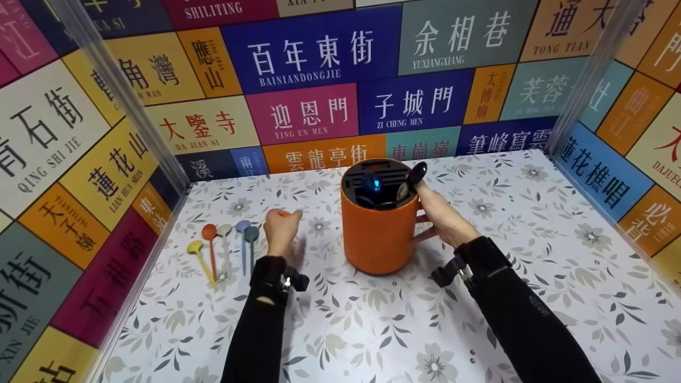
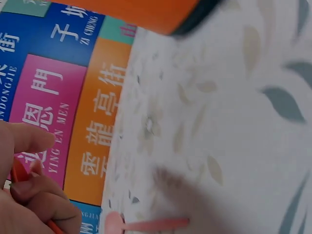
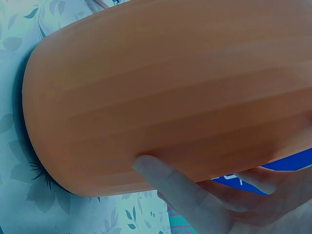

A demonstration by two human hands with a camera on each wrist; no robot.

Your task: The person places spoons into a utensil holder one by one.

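Observation:
My left hand is curled around an orange-red spoon; its thin handle shows below the fingers and much of it is hidden. My right hand grips the side of an orange cylindrical utensil holder, thumb on the near side, other fingers reaching round behind. The holder stands upright with a slotted black top. A black spoon leans out at the rim beside that hand, and a dark rounded piece with a blue glint sits inside.
Left of the left hand lie several small spoons: yellow, red-orange, pale grey, lilac and teal. A pinkish spoon shows in the left wrist view. Sign-printed walls enclose the floral-covered table.

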